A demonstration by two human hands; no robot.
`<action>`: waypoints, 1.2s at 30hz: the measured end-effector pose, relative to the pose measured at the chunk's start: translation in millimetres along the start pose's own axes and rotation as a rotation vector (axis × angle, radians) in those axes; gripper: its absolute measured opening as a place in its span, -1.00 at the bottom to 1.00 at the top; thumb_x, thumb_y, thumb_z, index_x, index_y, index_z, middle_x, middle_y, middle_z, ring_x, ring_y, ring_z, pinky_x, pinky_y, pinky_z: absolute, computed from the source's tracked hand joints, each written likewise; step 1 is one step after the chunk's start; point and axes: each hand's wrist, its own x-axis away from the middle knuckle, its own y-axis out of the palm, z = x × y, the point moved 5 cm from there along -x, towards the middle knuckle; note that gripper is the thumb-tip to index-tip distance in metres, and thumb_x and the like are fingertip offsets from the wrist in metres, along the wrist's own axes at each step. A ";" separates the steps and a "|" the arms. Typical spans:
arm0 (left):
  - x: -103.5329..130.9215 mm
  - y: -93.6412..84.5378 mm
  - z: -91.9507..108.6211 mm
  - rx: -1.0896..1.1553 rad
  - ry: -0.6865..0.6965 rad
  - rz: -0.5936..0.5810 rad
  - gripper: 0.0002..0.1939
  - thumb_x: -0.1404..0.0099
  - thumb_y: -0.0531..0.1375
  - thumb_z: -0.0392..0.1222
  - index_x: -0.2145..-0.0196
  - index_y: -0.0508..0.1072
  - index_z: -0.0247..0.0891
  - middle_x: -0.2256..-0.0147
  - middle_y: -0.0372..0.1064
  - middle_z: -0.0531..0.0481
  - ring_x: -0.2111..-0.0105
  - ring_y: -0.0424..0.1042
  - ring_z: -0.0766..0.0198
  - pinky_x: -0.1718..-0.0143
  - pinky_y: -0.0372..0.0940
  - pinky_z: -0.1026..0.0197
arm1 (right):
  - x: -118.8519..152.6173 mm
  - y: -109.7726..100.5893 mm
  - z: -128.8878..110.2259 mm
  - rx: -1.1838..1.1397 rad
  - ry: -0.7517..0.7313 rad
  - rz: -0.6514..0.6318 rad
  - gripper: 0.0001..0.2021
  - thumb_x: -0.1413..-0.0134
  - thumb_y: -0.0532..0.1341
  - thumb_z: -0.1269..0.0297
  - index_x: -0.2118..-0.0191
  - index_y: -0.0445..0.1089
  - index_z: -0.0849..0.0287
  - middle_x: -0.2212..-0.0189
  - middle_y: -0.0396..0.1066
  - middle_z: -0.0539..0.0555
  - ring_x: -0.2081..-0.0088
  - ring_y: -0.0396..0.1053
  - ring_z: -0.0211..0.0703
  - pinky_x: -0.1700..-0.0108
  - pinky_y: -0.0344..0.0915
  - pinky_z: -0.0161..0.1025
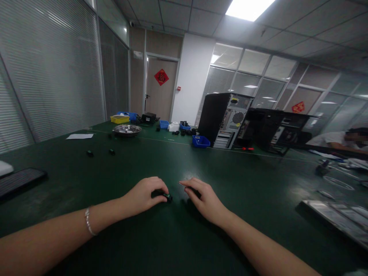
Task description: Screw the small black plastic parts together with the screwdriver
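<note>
Left hand: a small black-and-green piece (168, 197) is pinched between thumb and fingers of the left hand (142, 196); the grip is narrow, low over the green tabletop (161, 245).
Right hand: a thin, light-coloured item (182, 184) is held at the fingertips of the right hand (209, 200); its exact kind cannot be told.
Gap: the two held items are kept apart, with bare green surface between.
Stage: no joining or contact between them is shown; how much is finished or left cannot be judged from this view.
Dark pieces: one dark piece (90, 153) and another dark piece (112, 152) are placed farther off, to the left.
Left side: a keyboard (22, 181) and a white sheet (79, 136) are seen.
Far side: a metal bowl (127, 130), a blue bin (201, 142) and a computer tower (214, 119) are lined up.
Right side: a metal panel (337, 218) is seen; a person (327, 140) is seated beyond.
</note>
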 end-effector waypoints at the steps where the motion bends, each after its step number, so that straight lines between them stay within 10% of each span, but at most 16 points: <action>1: 0.1 -0.5 2.2 -0.041 0.037 0.000 -0.89 -0.26 0.23 -0.20 0.24 0.49 -0.22 0.23 0.43 -0.01 0.20 0.37 0.22 0.16 0.24 0.20 | 0.1 0.9 -1.1 0.000 -0.011 -0.012 -0.72 -0.29 0.05 0.34 -0.04 0.36 0.13 0.19 0.39 0.11 0.18 0.35 -0.15 0.13 0.28 -0.22; 22: -1.3 1.3 28.9 -0.387 0.278 -0.055 -0.82 -0.37 0.06 -0.33 0.33 0.45 -0.32 0.30 0.35 -0.09 0.28 0.28 0.22 0.23 0.16 0.19 | 3.1 8.0 -17.3 0.011 -0.137 -0.136 -0.71 -0.28 0.04 0.38 -0.05 0.35 0.12 0.17 0.40 0.10 0.17 0.35 -0.18 0.11 0.27 -0.25; 36: -9.0 -3.2 28.7 -0.306 0.119 -0.171 -0.95 -0.28 0.17 -0.36 0.34 0.41 -0.28 0.25 0.32 -0.02 0.24 0.28 0.21 0.19 0.17 0.20 | 3.9 2.8 -18.8 0.023 -0.141 -0.107 -0.69 -0.28 0.04 0.39 -0.08 0.33 0.09 0.16 0.38 0.09 0.16 0.34 -0.17 0.12 0.27 -0.25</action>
